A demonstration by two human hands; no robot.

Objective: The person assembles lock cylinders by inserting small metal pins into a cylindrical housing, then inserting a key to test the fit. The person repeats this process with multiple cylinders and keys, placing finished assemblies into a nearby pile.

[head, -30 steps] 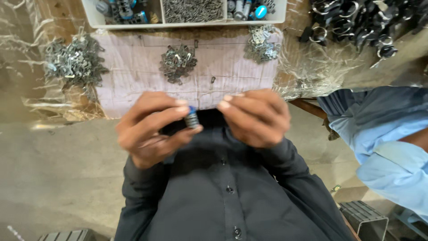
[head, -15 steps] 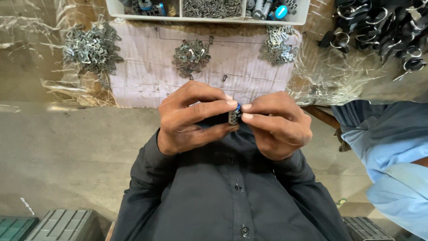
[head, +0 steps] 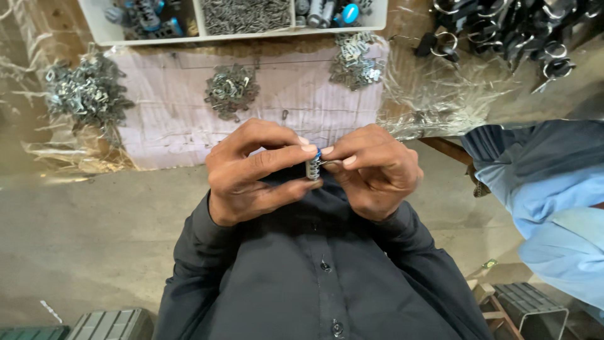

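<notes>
Metal cylinder with a blue cap (head: 313,165) sits upright between both hands, close to the chest over the dark shirt (head: 314,277): left hand (head: 255,171) pinches it between index finger and thumb, right hand (head: 374,171) presses its fingertips together on a small metal clip at the cylinder's right side. On the far side, 3 heaps of metal clips (head: 231,92) lie on pink cardboard (head: 163,119), with a white compartment tray (head: 195,28) beyond them. A blue sleeve (head: 541,182) of another person shows at right.

- small grey cylindrical metal part with a blue cap (head: 313,166)
- black buttoned cloth shirt (head: 314,277)
- pale pink ribbed cardboard sheet (head: 251,119)
- silvery grey metal clip heaps (head: 231,91)
- white plastic compartment tray (head: 195,25)
- light blue cloth sleeve (head: 553,208)
</notes>
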